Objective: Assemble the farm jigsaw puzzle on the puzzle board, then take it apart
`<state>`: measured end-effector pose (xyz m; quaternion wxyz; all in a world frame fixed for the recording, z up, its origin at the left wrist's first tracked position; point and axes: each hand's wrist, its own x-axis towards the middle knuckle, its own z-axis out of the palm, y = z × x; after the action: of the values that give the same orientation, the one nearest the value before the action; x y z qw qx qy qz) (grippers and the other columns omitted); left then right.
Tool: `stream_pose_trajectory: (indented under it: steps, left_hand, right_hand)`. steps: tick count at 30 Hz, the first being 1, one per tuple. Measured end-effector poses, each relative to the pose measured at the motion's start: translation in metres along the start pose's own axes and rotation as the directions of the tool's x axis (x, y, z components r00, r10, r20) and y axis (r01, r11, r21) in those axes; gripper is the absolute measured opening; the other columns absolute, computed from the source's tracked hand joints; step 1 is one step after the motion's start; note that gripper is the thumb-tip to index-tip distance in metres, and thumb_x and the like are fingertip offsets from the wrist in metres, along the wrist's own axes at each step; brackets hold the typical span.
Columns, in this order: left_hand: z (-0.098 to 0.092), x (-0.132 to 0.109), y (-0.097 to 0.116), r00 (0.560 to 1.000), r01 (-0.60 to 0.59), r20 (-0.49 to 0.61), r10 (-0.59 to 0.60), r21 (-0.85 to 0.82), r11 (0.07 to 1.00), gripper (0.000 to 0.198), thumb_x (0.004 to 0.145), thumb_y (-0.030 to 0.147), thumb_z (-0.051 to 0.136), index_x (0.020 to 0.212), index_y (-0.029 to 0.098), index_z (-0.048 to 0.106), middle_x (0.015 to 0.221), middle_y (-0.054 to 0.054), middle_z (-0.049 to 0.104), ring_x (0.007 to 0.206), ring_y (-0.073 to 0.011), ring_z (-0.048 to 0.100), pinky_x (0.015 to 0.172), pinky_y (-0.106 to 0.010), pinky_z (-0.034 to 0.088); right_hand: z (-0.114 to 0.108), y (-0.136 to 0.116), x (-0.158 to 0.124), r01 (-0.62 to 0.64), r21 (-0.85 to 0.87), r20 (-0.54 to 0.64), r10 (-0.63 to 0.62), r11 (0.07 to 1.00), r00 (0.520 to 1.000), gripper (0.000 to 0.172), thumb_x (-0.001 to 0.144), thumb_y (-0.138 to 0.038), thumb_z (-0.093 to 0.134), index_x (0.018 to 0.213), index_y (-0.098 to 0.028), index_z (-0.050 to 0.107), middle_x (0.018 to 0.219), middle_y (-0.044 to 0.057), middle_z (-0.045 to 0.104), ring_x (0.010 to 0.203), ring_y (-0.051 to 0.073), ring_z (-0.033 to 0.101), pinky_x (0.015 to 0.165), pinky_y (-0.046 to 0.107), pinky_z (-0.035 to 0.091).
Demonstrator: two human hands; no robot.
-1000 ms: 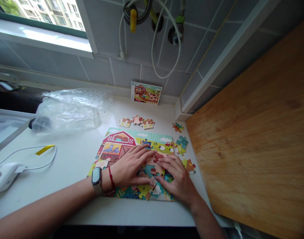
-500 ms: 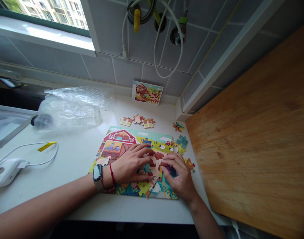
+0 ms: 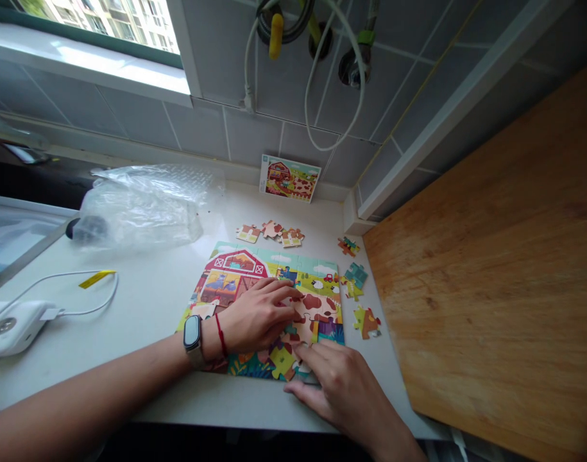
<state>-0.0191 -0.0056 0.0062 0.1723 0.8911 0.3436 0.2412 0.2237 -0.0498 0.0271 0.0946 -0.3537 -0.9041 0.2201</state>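
A farm-scene jigsaw puzzle (image 3: 226, 266) lies on the white counter, with a red barn and a brown-spotted cow on it. My left hand (image 3: 262, 314) rests over its middle, fingers stretched across the cow and open; a watch (image 3: 192, 332) and a red string (image 3: 221, 335) circle that wrist. Over the lower right of the puzzle is my right hand (image 3: 344, 388), thumb and fingers apart around loose pieces at the front edge. A yellow-green puzzle piece (image 3: 282, 360) lies between the hands. What is under both palms is hidden.
Brown-and-white loose pieces (image 3: 272, 229) lie behind the puzzle, several more pieces (image 3: 355, 274) to its right. A picture card (image 3: 290, 178) leans on the tiled wall. Clear plastic bags (image 3: 139, 208) and a white power strip (image 3: 21, 328) are left; a wooden board (image 3: 490, 269) stands right.
My right hand has moved from the cow's right side down toward the front edge, over the loose pieces. My left hand stays on the puzzle, its fingers drawn slightly closer together.
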Motion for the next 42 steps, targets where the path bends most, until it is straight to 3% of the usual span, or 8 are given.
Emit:
stream_pose_trajectory:
  steps: [9,16,23,31,34,37,39,42]
  left_hand:
    - [0.005,-0.002,-0.004,1.000,-0.003,-0.016,0.003,0.023,1.000,0.020,0.104,0.034,0.064,0.117,0.025,0.076,0.137,-0.009,0.069,0.131,-0.0314,0.061,0.111,-0.053,0.049]
    - [0.009,-0.002,-0.006,0.999,-0.007,-0.043,0.008,0.016,1.000,0.022,0.103,0.040,0.068,0.117,0.027,0.078,0.136,-0.008,0.070,0.130,-0.0302,0.061,0.111,-0.050,0.050]
    - [0.010,-0.003,-0.008,0.999,-0.012,-0.047,0.014,0.044,0.999,0.021,0.104,0.037,0.067,0.118,0.027,0.079,0.137,-0.008,0.071,0.130,-0.0305,0.062,0.109,-0.051,0.052]
    - [0.010,-0.001,-0.006,0.998,-0.022,-0.064,0.024,0.043,0.999,0.022,0.105,0.037,0.065,0.118,0.026,0.079,0.132,-0.008,0.073,0.126,-0.0290,0.063,0.107,-0.049,0.053]
    - [0.010,-0.001,-0.004,0.997,-0.015,-0.073,0.017,0.030,0.999,0.022,0.106,0.036,0.064,0.117,0.024,0.078,0.126,-0.008,0.075,0.121,-0.0265,0.066,0.105,-0.045,0.054]
    - [0.010,-0.001,-0.004,0.997,-0.018,-0.068,0.020,0.030,0.999,0.022,0.106,0.037,0.064,0.117,0.023,0.078,0.123,-0.008,0.076,0.120,-0.0260,0.066,0.104,-0.043,0.053]
    - [0.010,-0.001,-0.005,0.998,-0.014,-0.057,0.016,0.029,0.999,0.022,0.105,0.038,0.065,0.117,0.024,0.078,0.123,-0.008,0.076,0.119,-0.0257,0.067,0.103,-0.042,0.053]
    - [0.009,-0.001,-0.006,0.998,-0.001,-0.055,0.002,0.013,1.000,0.023,0.105,0.040,0.065,0.116,0.025,0.079,0.124,-0.008,0.075,0.117,-0.0252,0.067,0.102,-0.042,0.053]
  right_hand:
    - [0.003,-0.003,0.004,0.006,-0.078,0.048,-0.002,0.997,0.999,0.052,0.082,-0.033,0.092,0.127,-0.019,0.073,0.101,0.006,0.080,0.092,0.028,0.075,0.077,0.036,0.060]
    - [0.014,-0.007,0.006,0.092,-0.065,0.040,-0.090,0.994,0.995,0.038,0.094,-0.034,0.079,0.128,-0.018,0.071,0.100,0.007,0.078,0.091,0.025,0.072,0.075,0.034,0.058]
    - [0.010,-0.011,0.006,0.135,-0.038,0.128,-0.130,0.990,0.983,0.064,0.084,-0.053,0.087,0.138,-0.022,0.067,0.109,0.006,0.077,0.095,0.027,0.069,0.080,0.036,0.057]
    - [0.011,-0.012,0.007,0.153,-0.031,0.012,-0.153,0.988,0.988,0.049,0.096,-0.039,0.077,0.141,-0.025,0.064,0.106,0.007,0.076,0.096,0.025,0.072,0.080,0.035,0.059]
    - [0.001,0.000,0.006,0.066,-0.057,-0.106,-0.072,0.996,0.992,0.034,0.099,-0.027,0.073,0.132,-0.023,0.067,0.108,0.010,0.075,0.099,0.027,0.072,0.082,0.037,0.061]
    - [-0.010,0.015,0.007,-0.083,-0.073,-0.183,0.069,0.994,0.981,0.043,0.090,-0.024,0.083,0.129,-0.024,0.065,0.112,0.010,0.072,0.102,0.030,0.072,0.084,0.042,0.063]
    - [-0.014,0.023,0.008,-0.140,-0.050,-0.170,0.130,0.989,0.977,0.054,0.081,-0.023,0.091,0.127,-0.025,0.064,0.116,0.008,0.071,0.105,0.031,0.073,0.087,0.044,0.064]
    - [-0.016,0.029,0.011,-0.168,0.016,-0.123,0.169,0.986,0.978,0.049,0.078,-0.020,0.093,0.118,-0.026,0.066,0.117,0.006,0.070,0.107,0.029,0.073,0.090,0.042,0.063]
